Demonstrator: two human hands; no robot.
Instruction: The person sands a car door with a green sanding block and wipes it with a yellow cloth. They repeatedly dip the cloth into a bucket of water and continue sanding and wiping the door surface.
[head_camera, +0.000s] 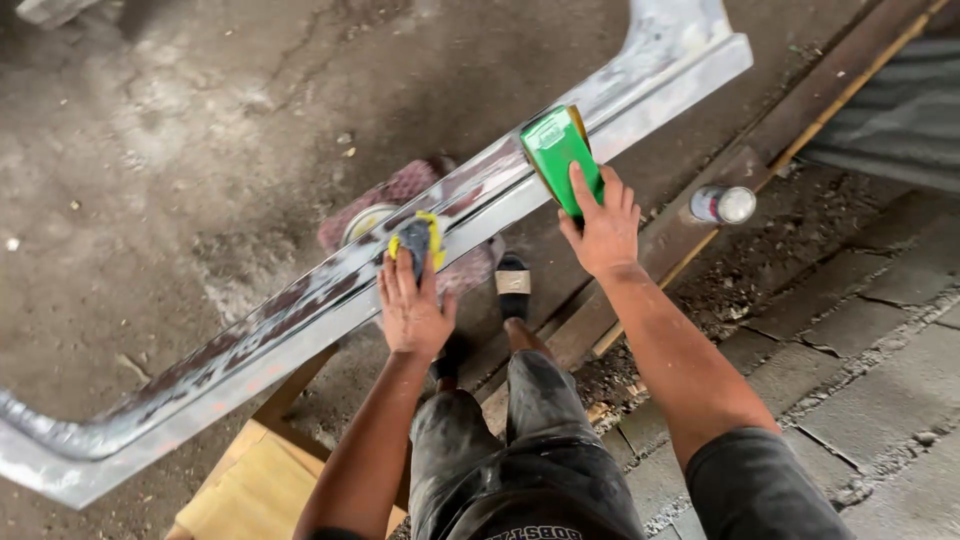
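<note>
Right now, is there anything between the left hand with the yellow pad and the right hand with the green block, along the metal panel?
Nothing visible. The left hand presses the yellow pad on the panel; the right hand holds the green block farther along. The strip between them is bare.

spray can (723, 204) on wooden beam (700, 230) | wooden stool (250, 485) | open tin (365, 222) on concrete floor (180, 130)
</note>
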